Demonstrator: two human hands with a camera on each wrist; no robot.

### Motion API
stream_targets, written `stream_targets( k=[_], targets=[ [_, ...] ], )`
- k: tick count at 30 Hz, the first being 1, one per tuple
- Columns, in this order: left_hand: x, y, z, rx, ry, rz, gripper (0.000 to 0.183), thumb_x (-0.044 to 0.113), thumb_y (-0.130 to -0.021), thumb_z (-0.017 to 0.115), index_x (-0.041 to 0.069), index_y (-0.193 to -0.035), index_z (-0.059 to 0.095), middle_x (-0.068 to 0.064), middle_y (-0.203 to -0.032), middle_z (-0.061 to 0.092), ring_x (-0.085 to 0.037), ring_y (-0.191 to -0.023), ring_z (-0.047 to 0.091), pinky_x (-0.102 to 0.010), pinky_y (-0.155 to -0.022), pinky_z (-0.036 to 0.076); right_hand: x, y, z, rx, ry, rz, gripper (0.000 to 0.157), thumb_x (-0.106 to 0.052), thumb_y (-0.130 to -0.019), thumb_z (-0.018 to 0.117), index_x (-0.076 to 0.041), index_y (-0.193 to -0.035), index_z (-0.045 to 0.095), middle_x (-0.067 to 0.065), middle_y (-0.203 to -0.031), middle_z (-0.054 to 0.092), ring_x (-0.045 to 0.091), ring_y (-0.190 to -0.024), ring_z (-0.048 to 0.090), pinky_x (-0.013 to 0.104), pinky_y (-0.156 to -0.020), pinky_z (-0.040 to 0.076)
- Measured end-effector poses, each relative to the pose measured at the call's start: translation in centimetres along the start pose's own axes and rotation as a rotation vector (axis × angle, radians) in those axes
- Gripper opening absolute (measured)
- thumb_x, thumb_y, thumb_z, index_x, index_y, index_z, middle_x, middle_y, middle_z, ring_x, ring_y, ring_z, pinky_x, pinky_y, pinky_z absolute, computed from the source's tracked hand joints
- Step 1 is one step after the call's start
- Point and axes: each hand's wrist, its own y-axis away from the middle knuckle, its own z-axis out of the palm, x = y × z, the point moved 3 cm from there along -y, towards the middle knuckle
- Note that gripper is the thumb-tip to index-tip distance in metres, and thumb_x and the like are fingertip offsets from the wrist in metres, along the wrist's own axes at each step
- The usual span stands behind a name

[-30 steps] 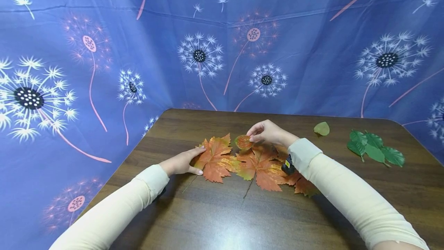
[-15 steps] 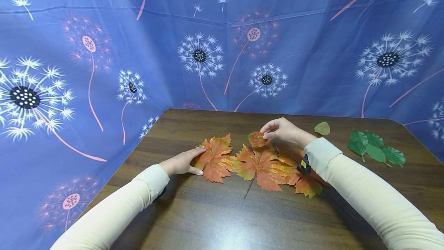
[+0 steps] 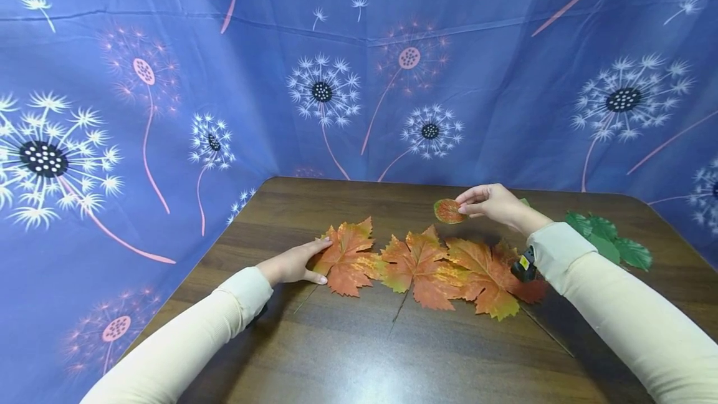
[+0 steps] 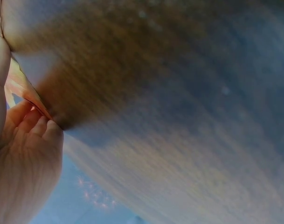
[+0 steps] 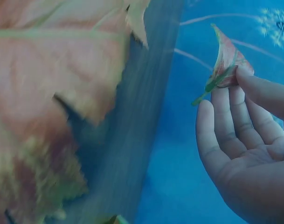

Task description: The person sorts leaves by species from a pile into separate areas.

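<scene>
Between the thumb and fingers of my right hand [image 3: 493,204] is a small rounded orange leaf [image 3: 449,211] with a green edge, pinched above the table behind the row of maple leaves. In the right wrist view the small leaf [image 5: 228,65] appears bent, its green stem pointing down. My left hand [image 3: 297,260] rests at the left edge of the leftmost orange maple leaf [image 3: 349,260], thumb spread apart from the fingers. Beside that lies the middle maple leaf [image 3: 417,267]. The right-hand maple leaf [image 3: 488,276] is partly hidden by the right wrist.
Several green leaves [image 3: 634,253] lie on the right side of the brown wooden table [image 3: 336,360]. Mostly hidden behind the right hand is a light green leaf [image 3: 525,202]. A blue dandelion-print cloth [image 3: 252,80] hangs behind the table.
My right hand has moved to the right with the small orange leaf, away from the middle maple leaf, uncovering more of the right-hand one. My left hand stays in place.
</scene>
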Motion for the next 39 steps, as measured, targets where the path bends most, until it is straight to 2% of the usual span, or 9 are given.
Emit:
stream_targets(
  k=[6,10,15,18,24,29,35,39],
  targets=[
    [-0.3,0.2,-0.1,0.008,0.004,-0.007,0.088,0.031,-0.084,0.074,0.01,-0.155,0.025,-0.02,-0.159,0.023,-0.04,-0.145,0.023,-0.055,-0.115,0.026,1.5,0.6,-1.6,0.046,-0.022,0.061,0.044,-0.023,-0.092,0.068,0.002,-0.127,0.058,0.002,-0.103,0.069,0.013,-0.093,0.068,0.053,-0.1,0.046],
    [-0.4,0.3,-0.1,0.01,0.005,-0.006,0.089,0.031,-0.084,0.074,0.009,-0.154,0.025,-0.02,-0.158,0.023,-0.04,-0.145,0.024,-0.055,-0.115,0.027,2.2,0.8,-2.8,0.097,-0.024,0.104,0.047,-0.025,-0.092,0.068,0.001,-0.13,0.056,-0.008,-0.099,0.069,0.01,-0.091,0.068,0.053,-0.101,0.045],
    [-0.4,0.4,-0.3,0.012,0.017,-0.011,0.089,0.032,-0.084,0.074,0.009,-0.155,0.024,-0.02,-0.159,0.023,-0.04,-0.145,0.024,-0.056,-0.114,0.027,3.2,0.8,-4.3,0.172,-0.062,0.118,0.048,-0.023,-0.093,0.067,0.003,-0.131,0.054,-0.019,-0.088,0.069,0.006,-0.086,0.068,0.034,-0.086,0.056],
    [-0.3,0.4,-0.4,0.011,0.018,-0.012,0.089,0.032,-0.084,0.074,0.01,-0.155,0.024,-0.02,-0.159,0.023,-0.04,-0.145,0.024,-0.055,-0.114,0.027,4.0,0.6,-4.8,0.2,-0.081,0.125,0.046,-0.021,-0.094,0.066,0.005,-0.13,0.054,-0.02,-0.083,0.07,0.006,-0.083,0.069,0.028,-0.08,0.057],
    [0.1,0.3,-0.5,0.001,0.015,-0.006,0.09,0.032,-0.084,0.074,0.01,-0.155,0.024,-0.02,-0.159,0.022,-0.04,-0.145,0.023,-0.055,-0.114,0.027,5.7,-0.2,-5.5,0.229,-0.079,0.137,0.042,-0.016,-0.095,0.063,0.008,-0.129,0.054,-0.018,-0.08,0.07,0.007,-0.078,0.069,0.036,-0.084,0.057],
    [0.1,0.2,-0.6,0.008,0.015,-0.014,0.089,0.031,-0.084,0.074,0.011,-0.155,0.024,-0.018,-0.159,0.022,-0.039,-0.146,0.022,-0.055,-0.115,0.026,6.2,-1.1,-5.7,0.259,-0.044,0.139,0.043,-0.017,-0.094,0.065,0.008,-0.127,0.056,-0.018,-0.081,0.069,0.008,-0.078,0.07,0.037,-0.083,0.057],
    [0.0,0.0,-0.1,-0.002,0.014,-0.01,0.089,0.033,-0.085,0.074,0.011,-0.155,0.023,-0.017,-0.16,0.021,-0.038,-0.146,0.022,-0.054,-0.115,0.026,6.9,-1.8,-5.4,0.247,-0.043,0.168,0.041,-0.018,-0.095,0.062,0.007,-0.128,0.055,-0.015,-0.085,0.069,0.009,-0.082,0.068,0.047,-0.095,0.051],
    [-0.1,-0.1,0.1,0.001,0.01,-0.02,0.09,0.033,-0.084,0.074,0.012,-0.155,0.024,-0.017,-0.16,0.022,-0.037,-0.146,0.022,-0.054,-0.115,0.026,7.5,-2.1,-5.2,0.248,-0.043,0.184,0.04,-0.017,-0.095,0.062,0.007,-0.127,0.056,-0.015,-0.083,0.068,0.007,-0.079,0.068,0.044,-0.091,0.053]
  ],
)
